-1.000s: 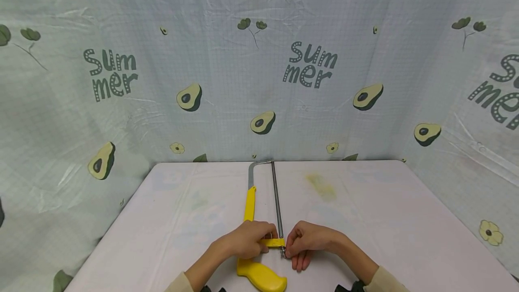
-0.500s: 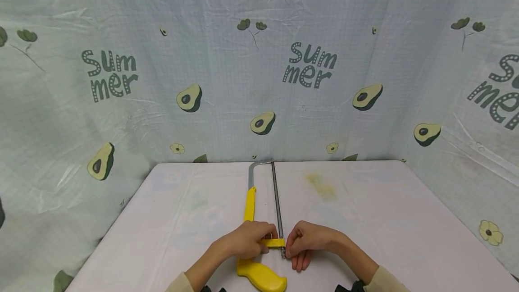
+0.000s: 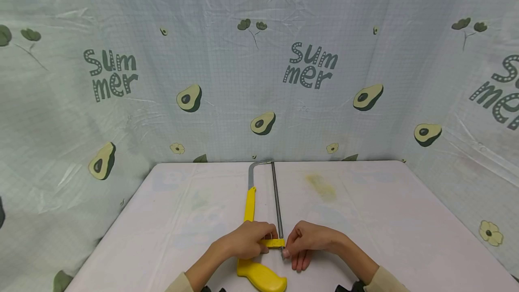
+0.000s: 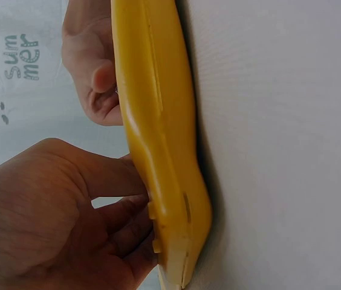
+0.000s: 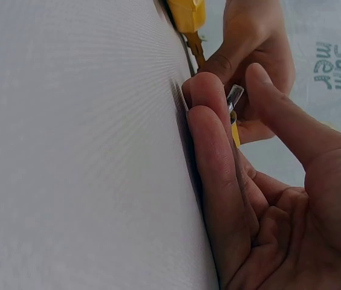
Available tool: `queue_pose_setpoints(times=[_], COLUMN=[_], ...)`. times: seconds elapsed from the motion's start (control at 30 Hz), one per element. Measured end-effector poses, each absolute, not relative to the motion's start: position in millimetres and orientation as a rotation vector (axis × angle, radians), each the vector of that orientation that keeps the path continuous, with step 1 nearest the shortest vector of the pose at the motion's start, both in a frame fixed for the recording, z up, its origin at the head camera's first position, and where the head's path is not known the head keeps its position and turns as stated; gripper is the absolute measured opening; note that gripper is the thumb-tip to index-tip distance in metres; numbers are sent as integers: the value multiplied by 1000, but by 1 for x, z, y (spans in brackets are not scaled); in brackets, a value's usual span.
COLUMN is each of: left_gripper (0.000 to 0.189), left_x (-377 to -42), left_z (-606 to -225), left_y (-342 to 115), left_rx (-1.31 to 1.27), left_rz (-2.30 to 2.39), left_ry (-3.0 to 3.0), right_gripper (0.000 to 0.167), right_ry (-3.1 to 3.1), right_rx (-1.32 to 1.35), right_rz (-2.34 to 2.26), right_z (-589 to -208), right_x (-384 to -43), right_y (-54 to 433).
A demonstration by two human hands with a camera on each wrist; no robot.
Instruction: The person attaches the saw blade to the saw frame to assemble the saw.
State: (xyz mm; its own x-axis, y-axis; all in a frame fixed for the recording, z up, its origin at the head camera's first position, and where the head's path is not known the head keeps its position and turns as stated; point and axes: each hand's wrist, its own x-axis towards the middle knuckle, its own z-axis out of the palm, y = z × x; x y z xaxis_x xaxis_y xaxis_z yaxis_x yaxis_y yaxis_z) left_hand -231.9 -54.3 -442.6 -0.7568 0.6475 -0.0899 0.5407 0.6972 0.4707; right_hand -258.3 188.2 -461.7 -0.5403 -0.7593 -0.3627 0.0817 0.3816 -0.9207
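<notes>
A hacksaw with a yellow handle [image 3: 263, 276] and a grey metal frame [image 3: 251, 175] lies flat on the table, its blade side [image 3: 277, 202] to the right. My left hand [image 3: 250, 239] grips the yellow crosspiece [image 3: 273, 243] near the handle, fingers curled round it. Right beside it, my right hand [image 3: 310, 240] has its thumb and fingertips at the small metal tension screw [image 5: 235, 95] on the blade's near end. The right wrist view shows that shiny fitting between thumb [image 5: 273, 103] and fingers, with the lower fingers [image 5: 214, 151] resting along the table.
The pale cloth-covered table [image 3: 365, 211] stretches out on both sides of the saw. A printed curtain [image 3: 227, 57] with avocados and lettering hangs behind it and along the sides. Black straps [image 3: 350, 286] show at the bottom edge near the wrists.
My right thumb and fingertip have shifted slightly left and now cover more of the tension screw. The left hand and the hacksaw stay where they were.
</notes>
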Motion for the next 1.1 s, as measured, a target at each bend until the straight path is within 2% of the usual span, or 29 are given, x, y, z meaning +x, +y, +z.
queue_pose_setpoints(times=[0.3, 1.1], left_gripper=[22, 22], left_x=[-231, -230], left_z=[-443, -441], left_y=[-54, -53], left_rx=[944, 927], left_rz=[618, 615], left_ry=[2657, 2654], right_gripper=[30, 29], right_ry=[1815, 1823], right_rx=[-597, -585], right_rz=[-1258, -1263], right_z=[-462, -462], right_x=[-258, -256], right_y=[188, 187])
